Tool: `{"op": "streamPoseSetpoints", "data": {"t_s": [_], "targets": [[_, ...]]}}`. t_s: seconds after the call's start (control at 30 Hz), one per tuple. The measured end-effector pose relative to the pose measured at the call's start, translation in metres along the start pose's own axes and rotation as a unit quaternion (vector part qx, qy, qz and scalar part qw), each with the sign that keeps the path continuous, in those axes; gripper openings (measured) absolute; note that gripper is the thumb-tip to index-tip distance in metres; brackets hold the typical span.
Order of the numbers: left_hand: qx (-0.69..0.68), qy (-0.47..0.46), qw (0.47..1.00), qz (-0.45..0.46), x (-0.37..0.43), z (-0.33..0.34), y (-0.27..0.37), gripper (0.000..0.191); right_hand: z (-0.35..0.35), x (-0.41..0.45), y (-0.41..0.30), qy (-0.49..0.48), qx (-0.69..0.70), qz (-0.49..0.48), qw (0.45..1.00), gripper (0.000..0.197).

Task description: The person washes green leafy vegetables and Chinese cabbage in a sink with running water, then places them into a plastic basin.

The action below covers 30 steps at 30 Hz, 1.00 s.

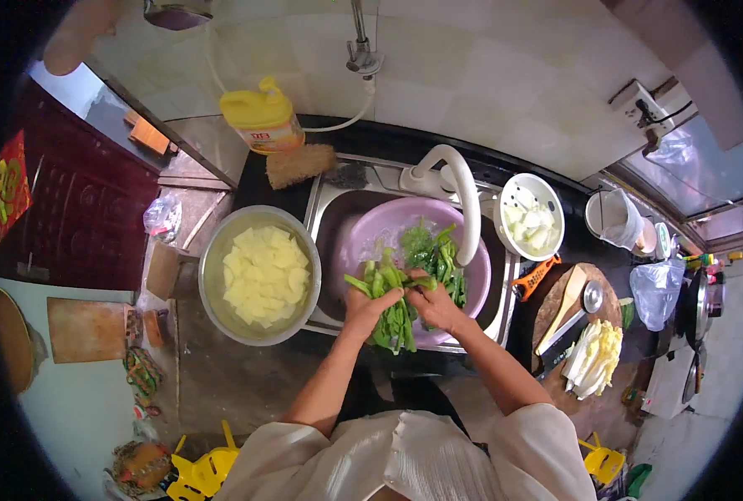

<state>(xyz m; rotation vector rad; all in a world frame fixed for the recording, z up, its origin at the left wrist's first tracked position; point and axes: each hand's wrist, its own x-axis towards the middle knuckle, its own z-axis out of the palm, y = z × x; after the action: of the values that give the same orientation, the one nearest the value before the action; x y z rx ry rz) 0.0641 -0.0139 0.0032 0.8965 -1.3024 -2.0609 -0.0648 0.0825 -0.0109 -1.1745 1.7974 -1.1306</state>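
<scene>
My left hand (367,307) grips a bunch of leafy greens (389,282) above the near rim of a purple plastic basin (481,291). Right beside it, my right hand (434,304) has its fingers closed around a green stalk (422,283). The basin sits in a stainless steel sink (334,275) and holds water. More greens (444,260) and a feathery herb (417,243) lie in it, partly behind my hands. A white faucet (469,206) arches over the basin's right side; whether water runs from it, I cannot tell.
Left of the sink stands a metal bowl of sliced potatoes (265,275). To the right are a white colander (508,232) with pale cut vegetable, an orange-handled peeler (535,278), and a round chopping board (597,275) bearing a cleaver and napa cabbage (594,360). A yellow detergent jug (261,119) stands behind.
</scene>
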Motion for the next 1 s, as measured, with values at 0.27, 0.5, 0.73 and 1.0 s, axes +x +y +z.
{"op": "streamPoseSetpoints", "data": {"t_s": [0.27, 0.5, 0.73, 1.0], "targets": [[0.116, -0.103, 0.985, 0.078, -0.015, 0.028, 0.011, 0.052, -0.016, -0.016, -0.007, 0.028, -0.02, -0.061, 0.998, 0.038], [0.145, -0.116, 0.979, 0.084, -0.018, 0.031, 0.005, 0.051, -0.026, -0.015, -0.024, 0.066, -0.202, -0.04, 0.976, 0.04], [0.074, -0.077, 0.993, 0.044, -0.008, 0.017, 0.018, 0.052, -0.01, -0.01, -0.012, 0.083, 0.124, -0.012, 0.989, 0.04], [0.004, -0.044, 0.997, 0.068, 0.003, -0.001, 0.053, 0.037, -0.042, -0.008, 0.115, 0.132, -0.211, 0.15, 0.957, 0.044]]}}
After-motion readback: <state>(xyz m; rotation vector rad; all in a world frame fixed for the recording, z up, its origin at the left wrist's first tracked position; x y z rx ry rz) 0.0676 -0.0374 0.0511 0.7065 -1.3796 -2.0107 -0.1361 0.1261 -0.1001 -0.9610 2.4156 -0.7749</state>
